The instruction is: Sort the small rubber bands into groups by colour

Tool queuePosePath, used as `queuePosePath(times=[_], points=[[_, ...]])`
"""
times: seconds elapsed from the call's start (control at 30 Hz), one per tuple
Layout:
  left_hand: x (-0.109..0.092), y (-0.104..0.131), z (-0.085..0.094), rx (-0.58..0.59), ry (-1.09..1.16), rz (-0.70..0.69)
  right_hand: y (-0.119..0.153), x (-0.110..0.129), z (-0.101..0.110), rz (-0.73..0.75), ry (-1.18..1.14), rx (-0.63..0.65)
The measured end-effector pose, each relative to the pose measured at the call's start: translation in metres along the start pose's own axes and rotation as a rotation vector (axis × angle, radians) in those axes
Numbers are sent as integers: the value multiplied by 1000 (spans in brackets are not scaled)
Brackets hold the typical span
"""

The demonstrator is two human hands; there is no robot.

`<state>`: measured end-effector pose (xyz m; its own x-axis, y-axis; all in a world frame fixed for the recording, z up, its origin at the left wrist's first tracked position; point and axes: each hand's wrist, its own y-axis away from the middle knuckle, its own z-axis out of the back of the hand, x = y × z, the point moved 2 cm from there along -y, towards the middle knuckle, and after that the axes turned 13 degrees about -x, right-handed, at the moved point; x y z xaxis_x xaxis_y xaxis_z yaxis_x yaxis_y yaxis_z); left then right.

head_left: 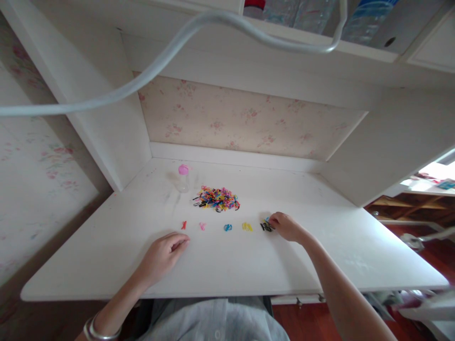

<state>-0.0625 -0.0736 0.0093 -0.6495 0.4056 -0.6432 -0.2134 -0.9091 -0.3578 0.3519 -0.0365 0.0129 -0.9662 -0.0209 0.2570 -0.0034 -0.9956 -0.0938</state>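
Observation:
My right hand [285,226] pinches at the right end of a row of small piles, its fingertips over the black rubber bands [266,226]. Bits of blue and yellow rubber band show at those fingertips; how many they grip is hidden. Further left in the row lie yellow rubber bands [247,227], blue rubber bands [228,228], pink rubber bands [202,226] and red rubber bands [184,225]. Resting on the desk below the red ones, my left hand [164,255] has its fingers curled together, with nothing visible in them. Behind the row spreads a mixed heap of colourful rubber bands [218,198].
A clear bottle with a pink cap [183,169] stands behind the heap, to its left. The white desk [220,270] has side panels and a back wall. Across the upper view runs a white curved tube [170,49]; a shelf above holds plastic bottles [313,14].

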Motion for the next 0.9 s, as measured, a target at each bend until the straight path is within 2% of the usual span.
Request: queuePosePath(times=[0.2,0.4,0.57,0.73,0.83,0.9], points=[[0,0,0,-2,-7,-6,2,-5,9,30,12,-21],[0,0,-1,6,1,-7,9,-12,23,36,26,12],[-1,0,0,19,-5,10,15,-22,17,-3,32,35],[-1,1,0,15,16,23,13,-28,13,-38,-5,-42],[-11,-1,-1,-17,54,37,12,-23,19,-43,-49,-96],[-29,-5,-6,-15,86,28,11,-14,25,-41,-77,-117]])
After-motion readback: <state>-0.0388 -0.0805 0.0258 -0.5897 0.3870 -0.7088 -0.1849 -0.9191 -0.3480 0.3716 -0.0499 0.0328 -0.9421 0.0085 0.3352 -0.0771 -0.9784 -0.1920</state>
